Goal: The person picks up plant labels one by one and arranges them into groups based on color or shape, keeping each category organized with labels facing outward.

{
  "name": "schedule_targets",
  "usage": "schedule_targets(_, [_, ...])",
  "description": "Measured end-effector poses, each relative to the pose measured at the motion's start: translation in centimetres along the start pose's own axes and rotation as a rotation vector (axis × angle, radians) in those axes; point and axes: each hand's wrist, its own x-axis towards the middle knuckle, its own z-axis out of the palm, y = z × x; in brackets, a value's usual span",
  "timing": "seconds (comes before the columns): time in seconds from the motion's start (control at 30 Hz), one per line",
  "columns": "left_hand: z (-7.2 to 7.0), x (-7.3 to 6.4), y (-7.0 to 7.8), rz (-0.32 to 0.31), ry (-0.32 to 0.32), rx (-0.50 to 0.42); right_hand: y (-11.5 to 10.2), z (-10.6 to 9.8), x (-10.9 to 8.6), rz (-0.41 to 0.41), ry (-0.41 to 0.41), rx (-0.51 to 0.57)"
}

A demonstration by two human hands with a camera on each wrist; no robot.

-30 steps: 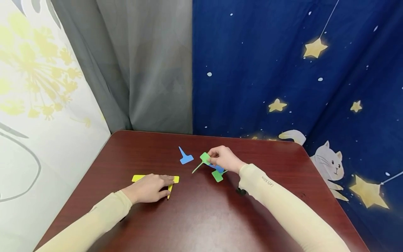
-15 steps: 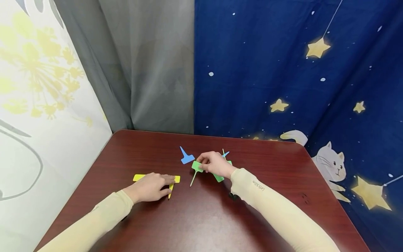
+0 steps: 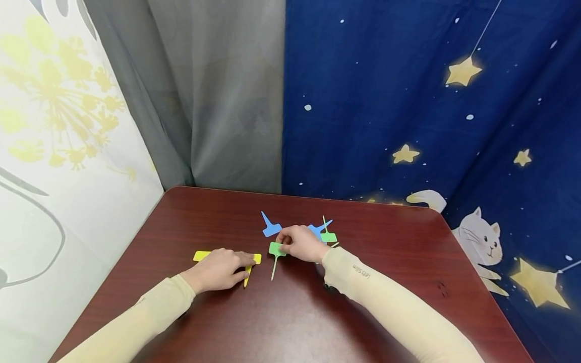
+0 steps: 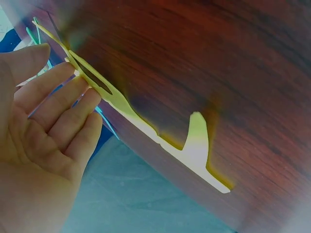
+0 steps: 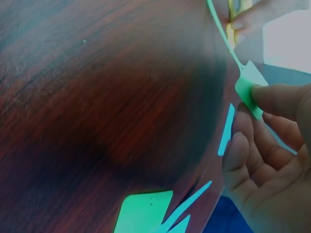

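Observation:
My right hand point(image 3: 303, 243) pinches a green T-shaped plant label point(image 3: 275, 249) by its head between thumb and fingers, its thin stem pointing toward me. In the right wrist view, the thumb lies over the label's head point(image 5: 250, 80). My left hand point(image 3: 220, 270) rests on yellow plant labels point(image 3: 201, 256), fingers fairly straight, covering part of them. From the left wrist, one yellow label point(image 4: 197, 145) shows past the fingertips. Just beyond my right hand lies a blue plant label point(image 3: 272, 230).
To the right of my right hand, another blue label point(image 3: 315, 230) and a green label point(image 3: 329, 237) lie overlapping on the dark red-brown table point(image 3: 386, 287). A grey curtain point(image 3: 231, 101) and a blue star-patterned curtain point(image 3: 345, 116) hang behind the table.
My right hand has moved left and toward me with the green plant label, away from the blue and green pile. My left hand stays on the yellow labels.

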Motion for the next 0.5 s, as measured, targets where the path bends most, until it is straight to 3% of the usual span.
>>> schedule_targets(0.5, [0.3,-0.1,0.2,0.027,0.045,0.047,-1.1,2.5,0.9,-0.014,-0.024,-0.208])
